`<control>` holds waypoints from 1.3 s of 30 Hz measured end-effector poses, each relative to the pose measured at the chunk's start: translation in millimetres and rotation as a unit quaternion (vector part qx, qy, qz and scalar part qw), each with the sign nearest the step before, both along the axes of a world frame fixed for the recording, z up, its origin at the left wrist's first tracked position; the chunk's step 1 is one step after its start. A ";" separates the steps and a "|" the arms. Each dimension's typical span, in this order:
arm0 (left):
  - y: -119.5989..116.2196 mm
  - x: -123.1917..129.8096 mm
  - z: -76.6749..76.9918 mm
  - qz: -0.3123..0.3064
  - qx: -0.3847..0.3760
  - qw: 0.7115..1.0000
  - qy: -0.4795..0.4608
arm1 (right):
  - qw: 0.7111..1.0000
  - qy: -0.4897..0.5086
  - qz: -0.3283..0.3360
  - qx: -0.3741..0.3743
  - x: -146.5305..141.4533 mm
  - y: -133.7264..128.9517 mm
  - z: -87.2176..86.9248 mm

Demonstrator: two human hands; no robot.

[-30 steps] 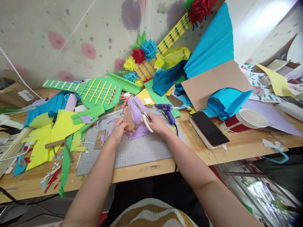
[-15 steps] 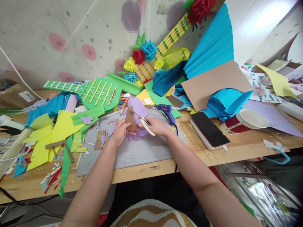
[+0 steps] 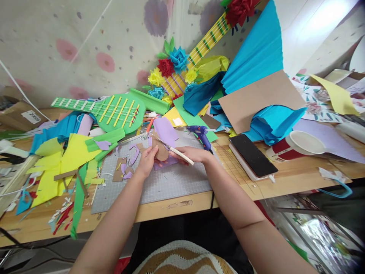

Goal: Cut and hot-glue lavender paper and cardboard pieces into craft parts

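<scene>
My left hand (image 3: 148, 160) pinches a small brown cardboard piece (image 3: 162, 151) with a rounded edge, held up over the grey cutting mat (image 3: 173, 185). A pair of scissors (image 3: 182, 155) with white handles is in my right hand (image 3: 191, 153), its blades lying across the cardboard and pointing up to the left. Whether the blades are parted is hard to make out. Behind and beneath the cardboard lies purple paper (image 3: 165, 129). Purple offcuts (image 3: 133, 154) and a brown scrap (image 3: 119, 170) rest on the mat left of my left hand.
A blue glue gun (image 3: 201, 135) stands right of the mat, near a black phone (image 3: 253, 155) and a paper cup (image 3: 296, 146). A green paper guitar (image 3: 121, 114) lies behind. Yellow paper (image 3: 51, 179) and scraps cover the left side. A flowered yellow guitar (image 3: 205, 43) leans on the wall.
The cardboard piece has been turned, so its broad rounded face now shows. The scissors have swung flatter across it, and my right hand has shifted slightly right.
</scene>
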State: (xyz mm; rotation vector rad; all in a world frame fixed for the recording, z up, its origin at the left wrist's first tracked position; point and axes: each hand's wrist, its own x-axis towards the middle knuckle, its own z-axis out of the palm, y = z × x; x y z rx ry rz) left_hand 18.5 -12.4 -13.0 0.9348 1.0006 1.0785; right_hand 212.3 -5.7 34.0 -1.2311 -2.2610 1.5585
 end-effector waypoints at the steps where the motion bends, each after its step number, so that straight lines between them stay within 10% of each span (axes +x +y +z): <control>1: -0.2 0.5 -0.4 -0.002 -0.001 1.000 0.001 | 1.000 0.007 -0.001 -0.020 0.6 0.6 -0.3; 39: -2.9 1.6 -2.6 -0.067 -0.012 0.997 0.028 | 0.991 0.093 0.002 -0.094 7.9 8.2 -13.1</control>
